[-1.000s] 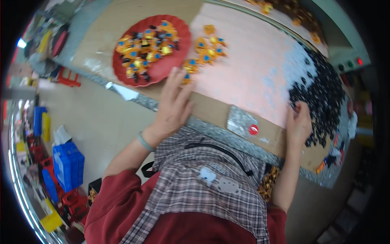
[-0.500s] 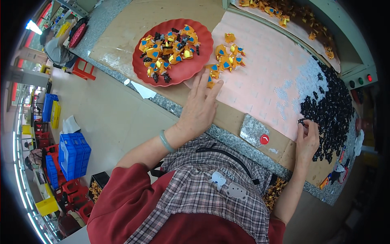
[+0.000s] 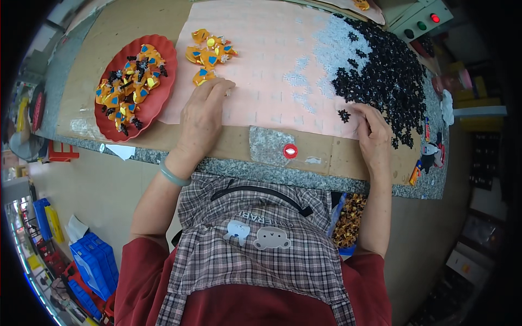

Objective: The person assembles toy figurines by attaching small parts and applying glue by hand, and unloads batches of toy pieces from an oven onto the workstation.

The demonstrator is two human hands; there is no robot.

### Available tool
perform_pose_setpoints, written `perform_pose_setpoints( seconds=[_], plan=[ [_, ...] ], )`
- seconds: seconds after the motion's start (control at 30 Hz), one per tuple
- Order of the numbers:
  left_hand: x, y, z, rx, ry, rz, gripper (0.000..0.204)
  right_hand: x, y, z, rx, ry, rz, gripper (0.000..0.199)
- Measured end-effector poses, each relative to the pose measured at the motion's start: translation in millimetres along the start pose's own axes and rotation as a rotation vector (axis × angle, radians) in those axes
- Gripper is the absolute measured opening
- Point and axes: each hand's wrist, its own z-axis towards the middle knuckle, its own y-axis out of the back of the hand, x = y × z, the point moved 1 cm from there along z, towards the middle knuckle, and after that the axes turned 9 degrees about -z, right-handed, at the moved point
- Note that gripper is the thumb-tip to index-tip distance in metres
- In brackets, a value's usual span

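My left hand (image 3: 202, 117) is closed over the pink sheet (image 3: 261, 81), just below a small group of orange figures (image 3: 209, 57) with blue and yellow parts. A tiny pale bit shows at its fingertips, too small to name. Toward the right, my right hand (image 3: 375, 133) is bent, its index fingertip beside a black spiky star-shaped piece (image 3: 343, 116) on the sheet. A gap shows between that finger and the thumb. Past this hand spreads a heap of similar black pieces (image 3: 389, 70), bordered by small white pieces (image 3: 337, 43).
A red scalloped plate (image 3: 166, 81) of orange figures and black pieces stands at the left on cardboard (image 3: 81, 103). Near the front edge lie a grey stone-patterned patch (image 3: 266, 145) and a red round cap (image 3: 290, 151). A control box (image 3: 421, 19) stands at the far right.
My view has swung right and the scene has shifted left. My left hand has gone from spread beside the plate to closed. A single black piece now lies apart from the heap, by my right hand.
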Motion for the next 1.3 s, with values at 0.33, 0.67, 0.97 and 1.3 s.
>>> perform_pose_setpoints(
  seconds=[0.33,0.67,0.97,1.3],
  plan=[
    [-21.0,9.8,-14.3,-0.124,0.189,-0.483,0.033,19.7,-12.1,-4.2,0.109,-0.169,-0.078,0.014],
    [-50.2,-9.4,-33.0,0.178,0.478,-1.464,0.031,32.7,-6.6,-17.0,0.228,-0.308,0.37,0.011],
    [-53.6,-8.9,-34.5,0.27,0.527,-1.474,0.028,88.1,0.8,-29.6,0.3,-0.177,0.487,0.013],
    [-56.7,-5.6,-38.4,0.262,0.472,-1.353,0.025,99.8,-4.1,-31.4,0.289,0.088,0.283,0.019]
  ],
)
